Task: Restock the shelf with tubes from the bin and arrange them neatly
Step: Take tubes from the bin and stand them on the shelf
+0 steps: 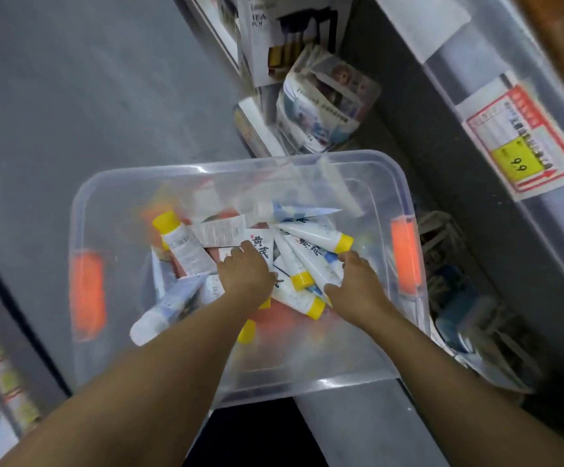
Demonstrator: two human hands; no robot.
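We look down into a clear plastic bin (pixel 388 170) that stands on the grey floor (pixel 71 96) beside the shelf unit (pixel 496 183). The bin carries an orange latch on each short side: one on the left wall (pixel 87 294) and one on the right wall (pixel 405 254).

The tubes (pixel 311 237) lie inside the bin in a loose heap, crossing one another at various angles. Most are white with yellow caps; one such tube (pixel 181 246) lies tilted at the left of the heap, and a white-capped tube (pixel 169 306) leans toward the near left corner. Orange items show beneath the heap, too blurred to identify.

Both forearms reach into the bin from the near edge.

- Left hand (pixel 245 274): it rests palm down on the middle of the heap, fingers bent over a white tube with dark lettering. We cannot tell whether the fingers grip that tube or only lie on it.
- Right hand (pixel 356 281): its fingers and thumb curl round a cluster of yellow-capped tubes (pixel 302 279) at the right of the heap and hold them.

A price label (pixel 523 136), red-bordered with a yellow field reading 9.9, hangs on the shelf edge at the right. Packaged goods (pixel 324 99) sit on the low shelf beyond the bin.
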